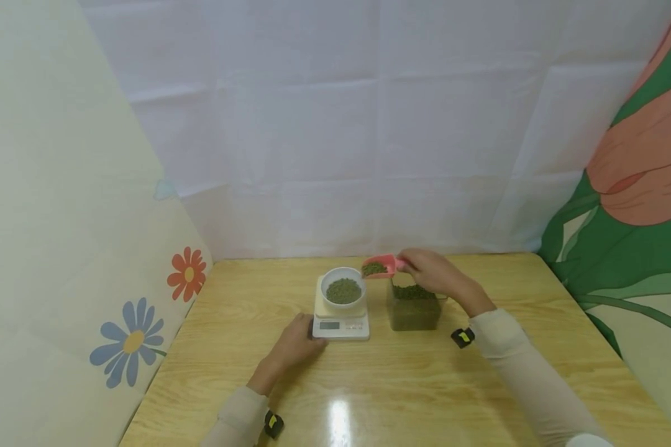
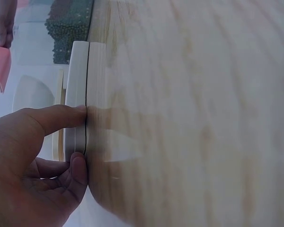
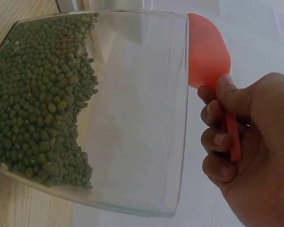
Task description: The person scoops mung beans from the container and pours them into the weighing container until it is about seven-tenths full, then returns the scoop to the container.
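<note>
A white kitchen scale (image 1: 340, 333) stands on the table, and on it sits a white bowl (image 1: 325, 282) with green mung beans (image 1: 343, 291) inside. My left hand (image 1: 297, 341) holds the scale's front left corner, thumb and fingers against its edges. In my right hand (image 1: 437, 273) is the handle of a pink scoop (image 1: 390, 264), loaded with mung beans and held level by the bowl's right rim. Below that hand stands a clear container (image 1: 415, 318). The right wrist view shows many mung beans (image 3: 42, 99) in it. The scale's display cannot be read.
The wooden table (image 1: 402, 385) meets a white cloth backdrop (image 1: 313, 155) at its far edge. Flower-printed panels rise on the left (image 1: 50, 248) and right (image 1: 637, 248). Small black devices with yellow marks sit by each wrist.
</note>
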`<state>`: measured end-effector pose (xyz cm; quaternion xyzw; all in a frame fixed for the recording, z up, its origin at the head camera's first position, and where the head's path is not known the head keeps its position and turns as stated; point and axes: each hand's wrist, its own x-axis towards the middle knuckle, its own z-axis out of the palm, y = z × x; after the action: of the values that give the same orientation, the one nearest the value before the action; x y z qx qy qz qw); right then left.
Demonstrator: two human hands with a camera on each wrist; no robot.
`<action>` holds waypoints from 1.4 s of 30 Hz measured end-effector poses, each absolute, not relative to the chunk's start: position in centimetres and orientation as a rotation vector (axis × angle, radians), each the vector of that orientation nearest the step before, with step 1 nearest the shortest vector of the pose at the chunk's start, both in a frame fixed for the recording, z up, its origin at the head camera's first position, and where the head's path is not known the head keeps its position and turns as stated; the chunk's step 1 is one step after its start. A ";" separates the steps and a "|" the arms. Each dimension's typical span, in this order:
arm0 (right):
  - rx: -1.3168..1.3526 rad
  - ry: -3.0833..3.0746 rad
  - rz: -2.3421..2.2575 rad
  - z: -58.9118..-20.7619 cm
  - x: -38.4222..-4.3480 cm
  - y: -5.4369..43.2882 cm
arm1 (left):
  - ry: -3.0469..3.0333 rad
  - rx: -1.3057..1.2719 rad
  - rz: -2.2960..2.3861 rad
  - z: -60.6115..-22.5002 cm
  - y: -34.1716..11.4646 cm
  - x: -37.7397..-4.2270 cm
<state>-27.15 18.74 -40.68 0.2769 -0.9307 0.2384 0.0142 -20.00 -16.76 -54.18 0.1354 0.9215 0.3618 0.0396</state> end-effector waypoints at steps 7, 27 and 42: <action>0.894 -2.889 0.716 -40.8 -27.4 18.0 | 2.827 0.420 1.090 -54.1 -16.7 -20.0; 0.924 -2.891 0.700 -41.4 -27.4 16.1 | 2.824 0.458 1.041 -54.0 -16.8 -20.5; 0.946 -2.901 0.632 -41.6 -27.4 15.7 | 2.810 0.454 1.072 -53.8 -16.7 -20.3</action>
<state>-27.37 15.71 -41.56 0.3035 -0.9309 0.2027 0.0130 -20.35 -16.72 -53.80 0.1490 0.9227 0.3521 0.0498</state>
